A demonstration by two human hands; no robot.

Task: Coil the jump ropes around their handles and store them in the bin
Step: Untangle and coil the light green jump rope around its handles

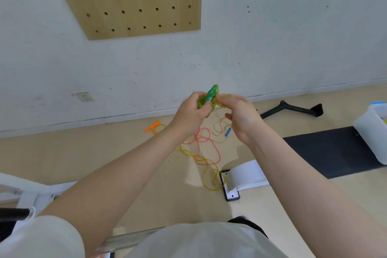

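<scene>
**Green rope nearly wound, two more wait on the floor**

From my remote seat I see both hands raised in front of the wall, working the green jump rope. My left hand (191, 111) is closed around the green handle (211, 95) and the coils (202, 102) wrapped on it, thumb pressing them down. My right hand (238, 115) is partly curled, fingertips pinching the yellow-green cord (223, 100) just beside the handle; its lower fingers hang loose.

I judge the cord light, thin and springy, likely slick plastic that will unwind if the thumb lets go. The rigid handle is the place to hold it, with the cord end kept pinched.

Below, on the floor, a pink rope (206, 144) and a yellowish rope (211, 174) lie tangled together, an orange handle (151, 126) off to the left and a blue handle (228, 131) near my right wrist. The white bin (370, 134) stands well apart at the right edge, beside a dark mat (326, 151).
</scene>
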